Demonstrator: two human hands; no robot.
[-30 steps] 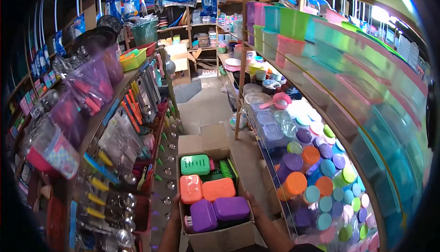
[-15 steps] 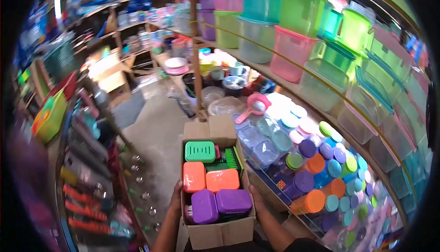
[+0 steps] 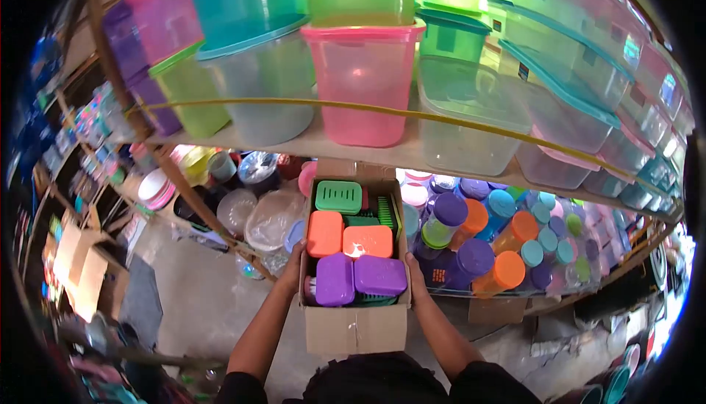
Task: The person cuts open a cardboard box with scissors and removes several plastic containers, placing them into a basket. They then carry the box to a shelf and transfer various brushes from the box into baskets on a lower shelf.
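Note:
An open cardboard box [image 3: 356, 330] is held between my two hands in front of my body. My left hand [image 3: 293, 266] grips its left side and my right hand [image 3: 416, 280] its right side. Inside lie a green soap box [image 3: 339, 197] with a slotted lid, two orange plastic boxes [image 3: 325, 233] and two purple plastic boxes [image 3: 380, 275]. A brush with green bristles [image 3: 384, 211] stands along the right inner wall. What lies deeper in the carton is mostly hidden.
Ahead, a wooden shelf [image 3: 290, 136] carries stacked plastic containers [image 3: 365, 84], with a yellow cord [image 3: 331, 104] across them. Below it stand several lidded bottles [image 3: 482, 261]. A wooden post [image 3: 213, 220] rises at left, and another cardboard box [image 3: 79, 268] sits beyond it.
My view has turned right, so the shelf of containers now lies straight ahead. The box has come along in both hands and is now close to the shelf's edge.

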